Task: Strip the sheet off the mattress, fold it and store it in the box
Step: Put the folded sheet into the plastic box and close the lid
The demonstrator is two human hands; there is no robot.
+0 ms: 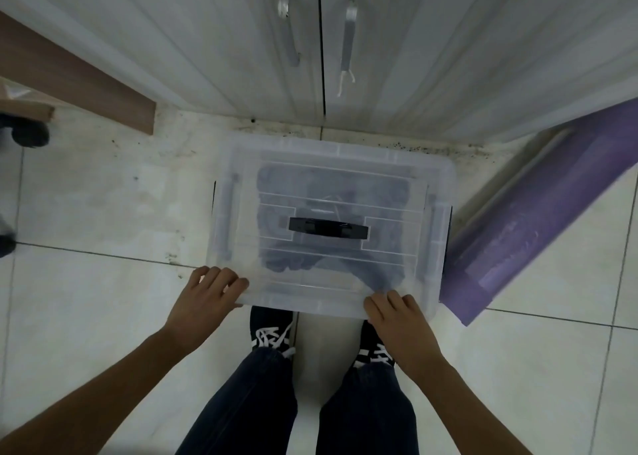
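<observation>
A clear plastic box (438, 185) stands on the tiled floor in front of a wardrobe, its translucent lid (241, 164) on top with a black handle (328, 228) in the middle. A dark folded sheet (331, 192) shows blurred through the lid, inside the box. My left hand (207, 294) rests on the lid's near left corner, fingers bent over the edge. My right hand (397, 311) presses on the near right edge, fingers lying on the lid.
White wardrobe doors (241, 40) with two metal handles stand just behind the box. A purple mattress edge (538, 226) leans at the right. A brown wooden board (76, 74) and a chair castor (29, 133) sit at the left. My shoes (272, 330) touch the box's near side.
</observation>
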